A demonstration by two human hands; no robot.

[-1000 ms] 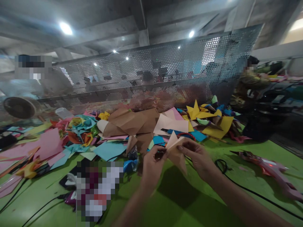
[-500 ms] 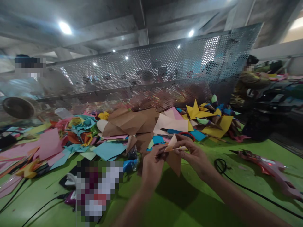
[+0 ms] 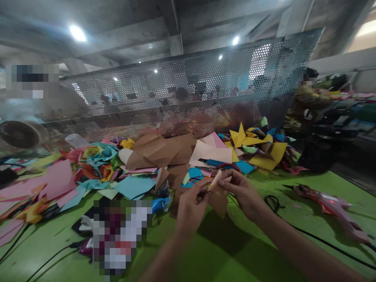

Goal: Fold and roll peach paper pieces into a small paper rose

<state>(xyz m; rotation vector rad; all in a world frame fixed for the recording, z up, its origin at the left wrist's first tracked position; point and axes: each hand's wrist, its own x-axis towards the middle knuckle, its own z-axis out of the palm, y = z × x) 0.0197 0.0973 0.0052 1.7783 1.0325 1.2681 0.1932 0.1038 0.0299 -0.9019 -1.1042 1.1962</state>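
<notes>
Between my two hands is a folded piece of brown paper [image 3: 219,199], held above the green tabletop, with a paler flap standing up at its top. My left hand [image 3: 192,203] pinches its left edge, fingers curled. On the other side my right hand [image 3: 242,192] grips the upper right part between thumb and fingers. Just behind the hands lie scissors [image 3: 226,167] with red handles, partly covered, and a sheet of pale pink paper [image 3: 210,152]. Brown paper sheets [image 3: 164,150] are heaped farther back.
A pink glue gun [image 3: 331,207] with a black cord lies on the green table [image 3: 311,243] at right. Colored paper [image 3: 60,178] and folded shapes pile up left and behind. A perforated metal panel [image 3: 176,94] stands at the back. A person [image 3: 308,98] sits at far right.
The paper has turned in my hands, its pale flap now more upright and narrower. My right fingers have shifted along its upper edge. The view has moved slightly.
</notes>
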